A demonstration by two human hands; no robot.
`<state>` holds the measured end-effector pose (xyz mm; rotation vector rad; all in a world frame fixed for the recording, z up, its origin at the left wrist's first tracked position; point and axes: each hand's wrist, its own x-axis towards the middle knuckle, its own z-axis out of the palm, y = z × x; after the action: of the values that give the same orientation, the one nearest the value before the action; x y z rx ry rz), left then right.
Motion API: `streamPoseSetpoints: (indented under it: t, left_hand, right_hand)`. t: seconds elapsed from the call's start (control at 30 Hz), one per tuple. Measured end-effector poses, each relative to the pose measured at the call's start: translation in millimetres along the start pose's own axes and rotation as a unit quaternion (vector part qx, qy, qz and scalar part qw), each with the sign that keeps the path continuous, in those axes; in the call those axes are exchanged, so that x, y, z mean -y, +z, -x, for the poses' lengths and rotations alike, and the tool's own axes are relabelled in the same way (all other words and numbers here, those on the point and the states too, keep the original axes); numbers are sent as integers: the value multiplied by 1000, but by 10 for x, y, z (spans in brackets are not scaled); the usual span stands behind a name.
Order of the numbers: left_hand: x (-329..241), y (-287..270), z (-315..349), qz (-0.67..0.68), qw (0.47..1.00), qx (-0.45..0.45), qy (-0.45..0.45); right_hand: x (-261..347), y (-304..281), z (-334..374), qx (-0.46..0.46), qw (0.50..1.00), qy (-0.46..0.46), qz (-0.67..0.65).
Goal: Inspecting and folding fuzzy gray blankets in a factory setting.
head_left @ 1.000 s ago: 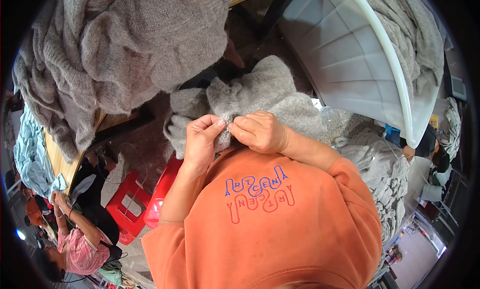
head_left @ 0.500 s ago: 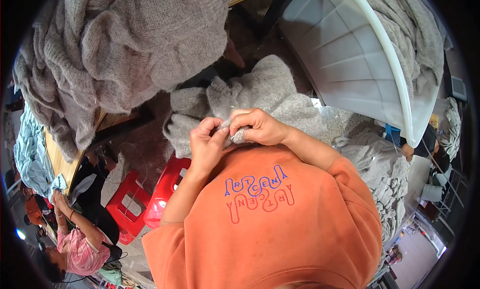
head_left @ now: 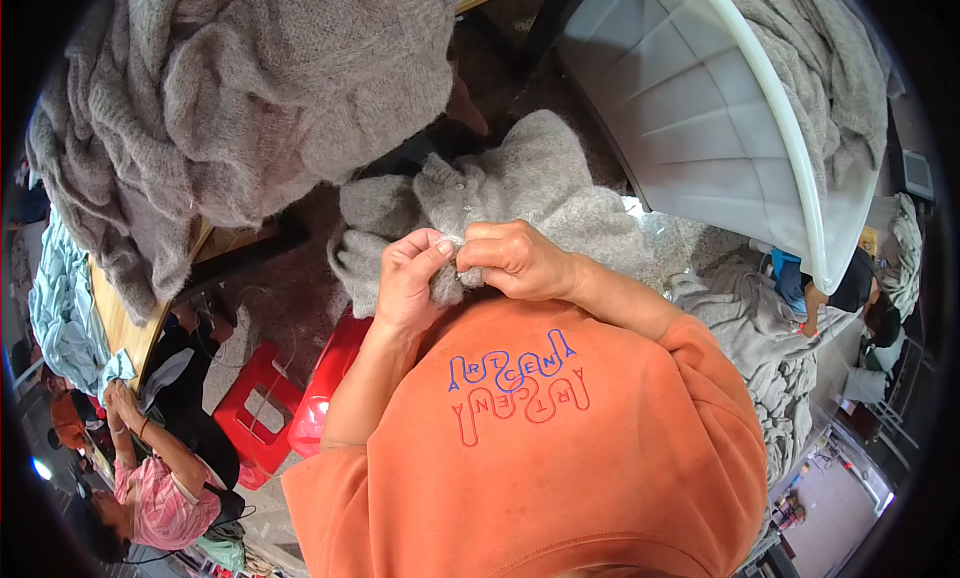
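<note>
A grey fuzzy knit garment (head_left: 545, 173) lies bunched across my lap, with small shiny buttons or beads along one edge. Both hands meet at its near side. My left hand (head_left: 408, 278) is closed, thumb and forefinger pinching the knit's edge. My right hand (head_left: 512, 262) grips the same edge right beside it, fingers curled in. Some small pale or shiny bit shows between the fingertips, too small to name.
A large grey knit pile (head_left: 270, 88) covers the wooden table (head_left: 110, 298) at left. A white plastic bin (head_left: 690, 98) holding grey knits stands at right. Red stools (head_left: 255, 408) are at left. More knits (head_left: 750, 318) lie at right. Co-workers (head_left: 170, 498) handle cloth on both sides.
My fingers have shifted on the garment's edge; the left thumb now points up and the knuckles of my right hand have turned. At far right, a co-worker has leaned further into view.
</note>
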<state>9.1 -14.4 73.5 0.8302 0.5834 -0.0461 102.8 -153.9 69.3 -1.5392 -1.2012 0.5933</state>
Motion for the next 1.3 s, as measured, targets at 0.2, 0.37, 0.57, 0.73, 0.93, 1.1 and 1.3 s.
streamPoseSetpoints:
  t: [0.2, 0.37, 0.57, 0.73, 0.93, 1.1, 1.3]
  left_hand:
    - [-104, -72, 15, -178, 983, 40, 13]
    - [-107, 14, 35, -104, 994, 34, 1]
    - [-113, -41, 31, -108, 993, 40, -20]
    - [-87, -112, 22, -102, 993, 45, -35]
    - [-81, -80, 59, -176, 982, 19, 60]
    - [-64, -45, 120, -255, 958, -19, 127]
    - [18, -95, 113, -321, 921, -39, 219]
  right_hand:
    - [83, -4, 13, -139, 983, -106, 65]
    - [51, 65, 1, -169, 940, -196, 221]
    - [35, 74, 39, -168, 927, -221, 251]
    - [20, 83, 30, -130, 940, -203, 241]
    - [41, 111, -63, -172, 957, -148, 178]
    - [-65, 130, -69, -166, 977, -106, 87]
    - [-31, 72, -36, -94, 990, 82, -66]
